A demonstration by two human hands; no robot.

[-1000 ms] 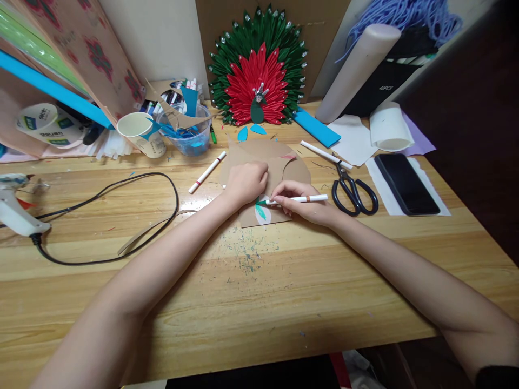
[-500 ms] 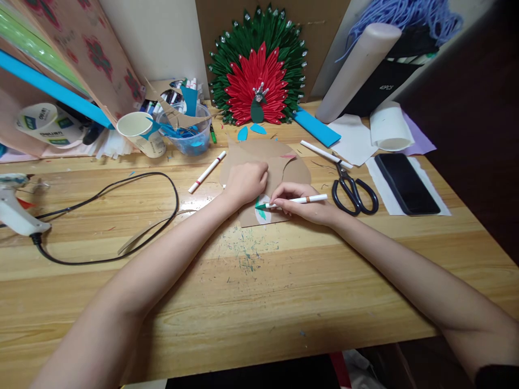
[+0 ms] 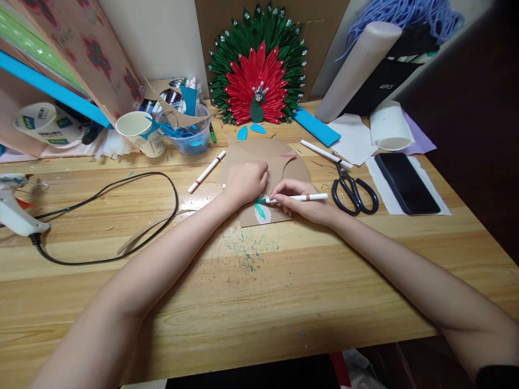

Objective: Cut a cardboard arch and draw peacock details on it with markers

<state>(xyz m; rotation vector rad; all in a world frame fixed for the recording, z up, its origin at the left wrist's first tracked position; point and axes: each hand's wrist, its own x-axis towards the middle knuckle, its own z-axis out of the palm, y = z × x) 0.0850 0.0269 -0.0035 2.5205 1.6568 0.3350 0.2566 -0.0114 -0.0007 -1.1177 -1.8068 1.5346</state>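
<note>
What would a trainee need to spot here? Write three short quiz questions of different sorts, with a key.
1. True or false: the right hand holds a white marker.
2. What does the left hand press on: A the scissors, B the brown card, C the phone?
3. Fill in: the marker's tip touches a pale piece partly coloured ____.

Key: 1 true; 2 B; 3 green.

Wooden table [image 3: 284,281], paint-flecked mid-frame; bearing brown card [image 3: 279,162] at centre, scissors [image 3: 353,190] and phone [image 3: 406,182] right, glue gun [image 3: 14,213] far left.
</note>
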